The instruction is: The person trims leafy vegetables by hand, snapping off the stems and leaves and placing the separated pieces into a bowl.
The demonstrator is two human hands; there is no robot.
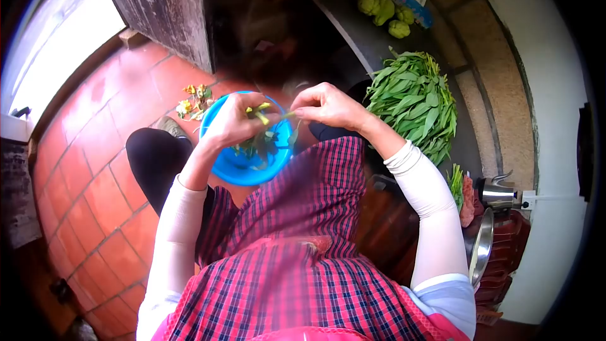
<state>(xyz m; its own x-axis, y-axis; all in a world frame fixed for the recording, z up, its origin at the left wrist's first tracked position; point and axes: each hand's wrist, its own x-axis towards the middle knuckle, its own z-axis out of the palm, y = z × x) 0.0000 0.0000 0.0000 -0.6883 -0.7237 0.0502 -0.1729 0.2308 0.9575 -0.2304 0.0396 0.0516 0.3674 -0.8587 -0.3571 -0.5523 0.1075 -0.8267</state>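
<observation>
Covering counter point(466, 145) pt: leaf pile point(413, 102), nr gourds point(383, 11) & box point(406, 1).
Basin point(243, 177): blue, nr L knee point(153, 161); loose green leaves point(263, 149) inside, amt unclear.
Pot point(497, 195): metal, by wall point(562, 227); contents hidden.
L hand point(235, 124): fingers clamped on sprig point(263, 117), abv basin.
R hand point(325, 106): thumb & fingertips pinched tog. on sprig's end, nr basin rim.
Scraps point(196, 101): yellow-green clump on tiles point(120, 199), just beside basin.
Sprig: thin, bridging gap betw. hands, blurred.

Both hands point(237, 120) point(333, 107) — fingers point(308, 96) bent
</observation>
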